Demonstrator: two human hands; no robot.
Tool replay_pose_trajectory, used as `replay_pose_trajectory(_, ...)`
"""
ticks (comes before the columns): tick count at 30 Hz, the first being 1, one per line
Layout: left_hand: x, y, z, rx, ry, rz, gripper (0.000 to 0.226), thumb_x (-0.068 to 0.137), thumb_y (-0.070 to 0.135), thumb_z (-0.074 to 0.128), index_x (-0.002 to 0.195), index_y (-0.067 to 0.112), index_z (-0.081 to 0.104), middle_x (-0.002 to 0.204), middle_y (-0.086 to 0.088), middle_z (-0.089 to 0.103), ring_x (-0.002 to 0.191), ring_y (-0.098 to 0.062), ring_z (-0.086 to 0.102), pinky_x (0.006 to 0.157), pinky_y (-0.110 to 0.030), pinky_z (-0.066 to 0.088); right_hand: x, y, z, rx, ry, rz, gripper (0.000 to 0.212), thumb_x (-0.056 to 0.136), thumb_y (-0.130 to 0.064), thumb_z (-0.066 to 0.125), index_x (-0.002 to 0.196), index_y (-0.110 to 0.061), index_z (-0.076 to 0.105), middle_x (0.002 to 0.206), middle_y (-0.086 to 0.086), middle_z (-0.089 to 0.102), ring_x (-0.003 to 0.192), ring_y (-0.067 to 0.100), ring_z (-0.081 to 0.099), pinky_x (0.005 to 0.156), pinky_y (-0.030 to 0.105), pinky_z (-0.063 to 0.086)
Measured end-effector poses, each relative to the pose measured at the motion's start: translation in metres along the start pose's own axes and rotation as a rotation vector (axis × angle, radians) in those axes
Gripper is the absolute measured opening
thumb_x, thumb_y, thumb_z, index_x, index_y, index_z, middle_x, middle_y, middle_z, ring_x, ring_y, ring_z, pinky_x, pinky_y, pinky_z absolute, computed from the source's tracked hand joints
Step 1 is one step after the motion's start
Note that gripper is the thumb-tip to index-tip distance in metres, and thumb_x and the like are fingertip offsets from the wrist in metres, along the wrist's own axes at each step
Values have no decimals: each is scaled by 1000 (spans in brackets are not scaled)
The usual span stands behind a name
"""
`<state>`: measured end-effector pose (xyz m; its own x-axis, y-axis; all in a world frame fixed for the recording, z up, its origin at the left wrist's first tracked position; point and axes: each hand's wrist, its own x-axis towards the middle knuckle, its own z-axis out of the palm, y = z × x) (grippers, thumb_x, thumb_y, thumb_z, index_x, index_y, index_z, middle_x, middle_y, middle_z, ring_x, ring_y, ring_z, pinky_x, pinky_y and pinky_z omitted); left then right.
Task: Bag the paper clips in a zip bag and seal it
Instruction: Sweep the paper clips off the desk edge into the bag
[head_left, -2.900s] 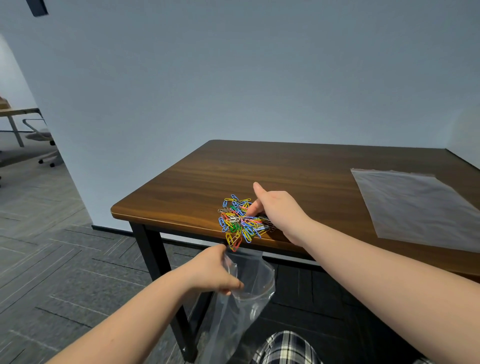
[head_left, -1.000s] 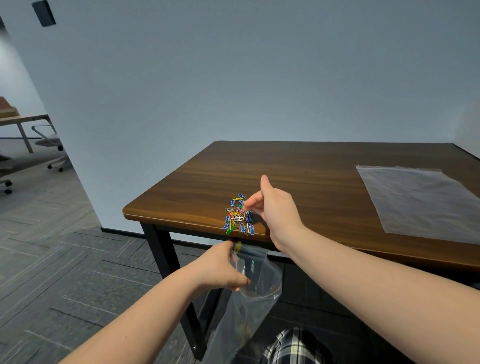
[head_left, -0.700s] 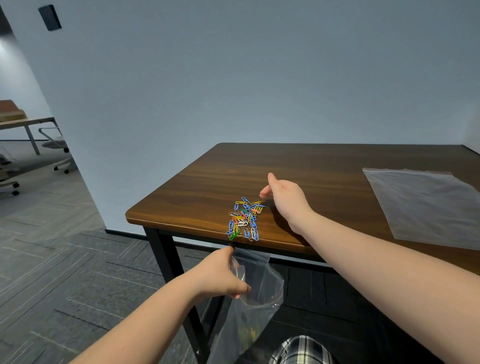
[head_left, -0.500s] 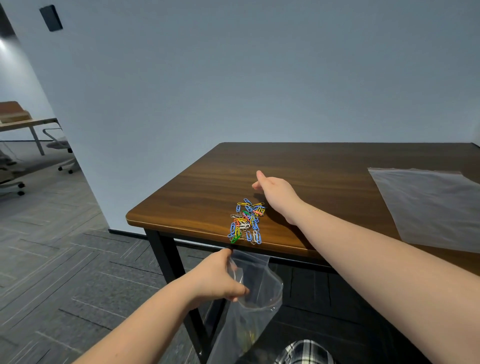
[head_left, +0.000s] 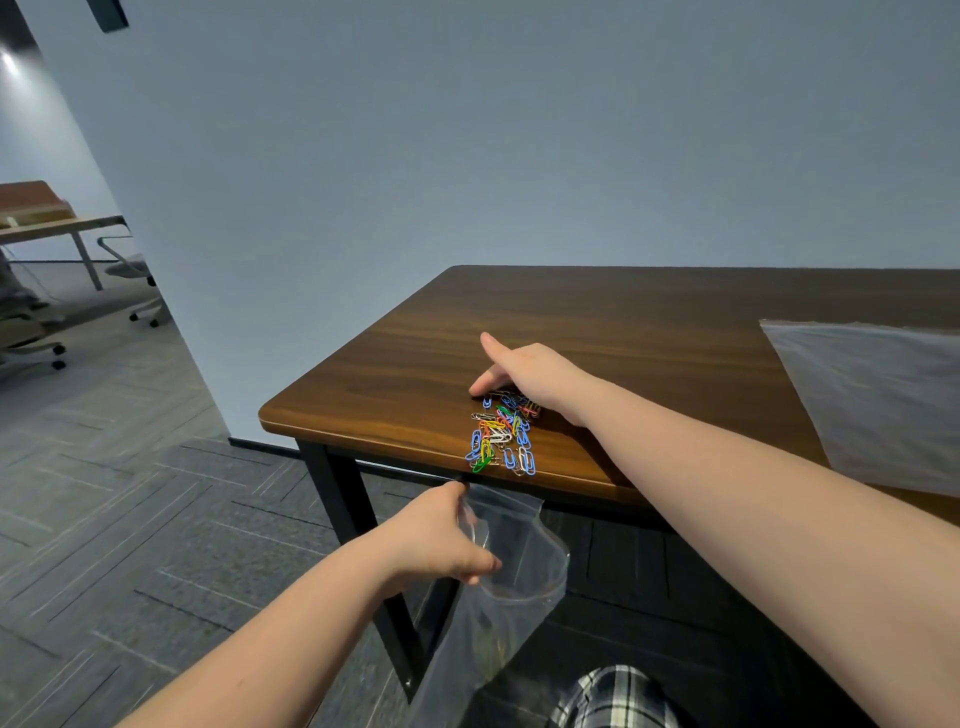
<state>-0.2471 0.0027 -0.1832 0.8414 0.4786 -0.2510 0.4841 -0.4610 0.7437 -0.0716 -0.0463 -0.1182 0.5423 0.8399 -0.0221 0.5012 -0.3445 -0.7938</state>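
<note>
Sweep paper clips (head_left: 501, 435) off tabletop (head_left: 649, 332) with spread right hand (head_left: 535, 376) into bag (head_left: 511, 566) pinched open beneath by left hand (head_left: 441, 540).

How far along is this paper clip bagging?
Partway. Some clips seem to lie at the bottom of the zip bag, which the left hand holds open below the table edge. The right hand rests behind the remaining paper clips near that edge, placed to sweep them in. Sealing is still to come.
</note>
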Motion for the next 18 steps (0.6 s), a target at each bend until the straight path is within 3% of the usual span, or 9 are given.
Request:
replay_pose_trajectory(6,-3,1,1,-7,29,-1,76,69,7,77,134,5,37,116,-11,58,68,-18,64,74,-37,58,-8,-1,7,55,-26,-17,71,96,-58,23,89,-16,80,102,-4,72,110,15,55,104,37,32)
replay_pose_trajectory(14,-5,1,-1,-22,12,2,86,69,10,78,141,7,32,117,-5,55,68,-13,64,67,-27,57,-22,-1,16,113,-32,-76,72,96,-57,27,79,-9,78,87,-4,74,93,13,62,93,33,41)
replay_pose_trajectory(18,-5,2,-2,-34,-7,5,68,68,9,78,128,9,45,105,-2,60,64,-10,64,68,-30,59,-26,-3,19,113,-19,-100,72,97,-54,26,81,-4,76,84,-1,73,82,8,61,79,25,40)
